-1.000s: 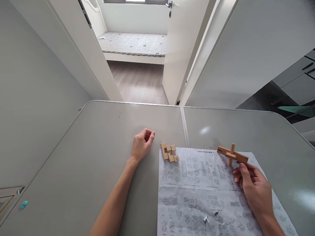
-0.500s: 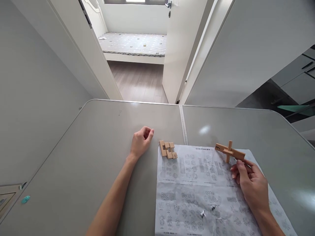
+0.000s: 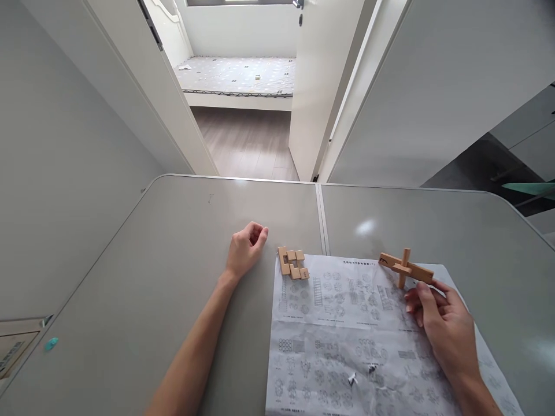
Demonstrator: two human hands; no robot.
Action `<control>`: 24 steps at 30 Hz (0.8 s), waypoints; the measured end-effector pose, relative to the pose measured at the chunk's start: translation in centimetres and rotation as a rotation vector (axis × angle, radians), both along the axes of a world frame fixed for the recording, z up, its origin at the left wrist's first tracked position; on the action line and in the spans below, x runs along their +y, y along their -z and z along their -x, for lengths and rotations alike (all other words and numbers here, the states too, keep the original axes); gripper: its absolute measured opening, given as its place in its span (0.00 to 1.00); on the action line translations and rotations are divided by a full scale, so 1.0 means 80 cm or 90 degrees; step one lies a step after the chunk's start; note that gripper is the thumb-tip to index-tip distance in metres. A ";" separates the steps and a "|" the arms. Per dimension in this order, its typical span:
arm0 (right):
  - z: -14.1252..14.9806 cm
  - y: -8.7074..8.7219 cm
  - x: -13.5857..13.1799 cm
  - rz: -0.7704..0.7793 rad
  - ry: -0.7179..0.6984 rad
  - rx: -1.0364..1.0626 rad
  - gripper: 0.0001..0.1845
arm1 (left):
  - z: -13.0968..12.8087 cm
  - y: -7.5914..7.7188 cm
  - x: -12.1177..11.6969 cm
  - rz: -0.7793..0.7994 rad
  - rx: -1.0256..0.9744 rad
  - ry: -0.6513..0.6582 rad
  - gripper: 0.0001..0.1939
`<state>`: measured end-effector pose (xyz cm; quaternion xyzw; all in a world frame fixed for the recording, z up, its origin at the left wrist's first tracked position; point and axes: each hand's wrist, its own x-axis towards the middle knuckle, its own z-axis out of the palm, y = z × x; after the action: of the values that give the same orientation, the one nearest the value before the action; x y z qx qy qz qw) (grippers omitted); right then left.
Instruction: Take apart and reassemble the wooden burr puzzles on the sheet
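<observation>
My left hand (image 3: pixel 245 249) rests on the grey table (image 3: pixel 165 248) with its fingers loosely curled and nothing in them. Just right of it lie some notched wooden puzzle pieces (image 3: pixel 292 263) on the top left corner of a printed instruction sheet (image 3: pixel 347 335). My right hand (image 3: pixel 442 326) rests on the sheet and pinches the end of a crossed wooden puzzle assembly (image 3: pixel 405 268), held a little above the paper.
The table's centre seam (image 3: pixel 321 216) runs away from me. Beyond the far edge an open doorway shows wood floor (image 3: pixel 245 141) and a mattress (image 3: pixel 238 75). Grey panels stand left and right. A small teal object (image 3: pixel 51 344) lies beside the table at the lower left.
Both hands and the wooden pieces keep their places on the table. Only the head camera has shifted slightly, so everything sits a little lower left in view.
</observation>
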<state>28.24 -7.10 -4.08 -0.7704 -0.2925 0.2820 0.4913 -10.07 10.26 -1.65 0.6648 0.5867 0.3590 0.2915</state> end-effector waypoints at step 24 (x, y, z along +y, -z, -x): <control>0.027 -0.033 0.044 -0.068 -0.152 0.158 0.25 | -0.035 -0.031 -0.024 -0.056 -0.039 -0.019 0.16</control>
<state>26.07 -3.57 -1.48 -0.6623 -0.3334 0.4153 0.5270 -7.25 8.34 0.79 0.6569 0.5710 0.4087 0.2746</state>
